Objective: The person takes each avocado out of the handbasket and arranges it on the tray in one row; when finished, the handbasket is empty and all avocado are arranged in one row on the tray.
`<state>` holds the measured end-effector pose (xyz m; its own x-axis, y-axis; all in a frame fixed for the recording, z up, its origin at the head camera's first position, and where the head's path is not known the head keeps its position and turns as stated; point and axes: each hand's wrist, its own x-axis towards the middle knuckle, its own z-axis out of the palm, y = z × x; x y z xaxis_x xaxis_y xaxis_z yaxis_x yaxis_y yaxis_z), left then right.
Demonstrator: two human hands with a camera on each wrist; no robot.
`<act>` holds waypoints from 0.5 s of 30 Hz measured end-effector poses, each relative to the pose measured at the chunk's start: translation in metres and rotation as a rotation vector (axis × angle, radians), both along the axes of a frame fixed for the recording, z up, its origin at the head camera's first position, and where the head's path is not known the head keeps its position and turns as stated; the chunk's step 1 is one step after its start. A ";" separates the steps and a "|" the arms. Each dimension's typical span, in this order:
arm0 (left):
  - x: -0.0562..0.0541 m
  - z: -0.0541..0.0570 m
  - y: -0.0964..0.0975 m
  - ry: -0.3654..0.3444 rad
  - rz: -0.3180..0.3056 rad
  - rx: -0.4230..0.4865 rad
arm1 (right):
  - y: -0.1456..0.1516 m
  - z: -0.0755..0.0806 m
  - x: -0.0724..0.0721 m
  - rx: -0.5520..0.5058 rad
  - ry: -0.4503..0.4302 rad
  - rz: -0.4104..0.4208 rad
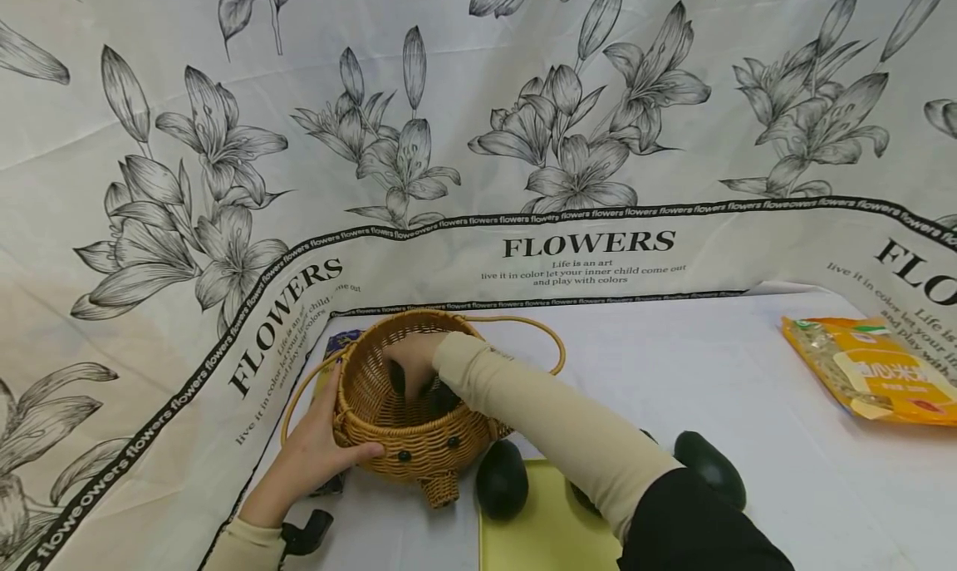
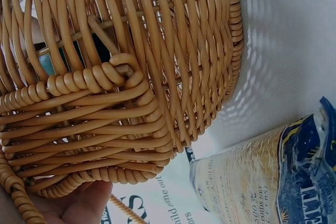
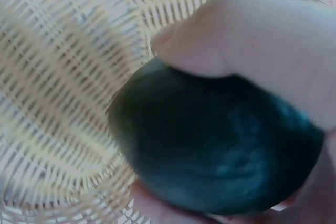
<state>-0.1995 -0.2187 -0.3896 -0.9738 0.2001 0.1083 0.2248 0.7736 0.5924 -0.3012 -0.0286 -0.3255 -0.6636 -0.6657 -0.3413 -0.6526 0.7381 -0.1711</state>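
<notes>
A brown wicker basket (image 1: 389,450) with an animal face, a snout and looped handles stands tilted on the table. My left hand (image 1: 308,453) grips its left side, thumb on the front; in the left wrist view the fingers (image 2: 86,203) lie against a woven ear. Inside the basket, my right hand (image 1: 414,361) holds a dark green avocado (image 3: 210,145), thumb on one side and fingers on the other. Another dark rounded thing (image 1: 443,398) shows in the basket, partly hidden by the right sleeve.
A yellow-green tray (image 1: 516,546) lies in front, with an avocado (image 1: 503,481) at its left edge. Another avocado (image 1: 710,470) lies right of the forearm. An orange food bag (image 1: 882,371) is at right; a spaghetti bag (image 2: 247,182) lies behind the basket's left side.
</notes>
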 end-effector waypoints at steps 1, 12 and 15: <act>0.000 0.000 0.000 -0.002 -0.001 0.002 | 0.002 0.002 0.000 -0.021 -0.001 -0.001; 0.001 0.001 0.000 -0.010 -0.010 0.007 | 0.018 0.030 0.005 -0.230 0.050 0.033; 0.001 0.002 0.001 -0.016 -0.008 0.013 | 0.024 0.038 0.010 -0.287 0.073 0.037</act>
<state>-0.1983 -0.2179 -0.3876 -0.9737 0.2070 0.0948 0.2215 0.7643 0.6057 -0.2912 -0.0042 -0.2871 -0.6530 -0.7523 -0.0874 -0.6965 0.6418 -0.3207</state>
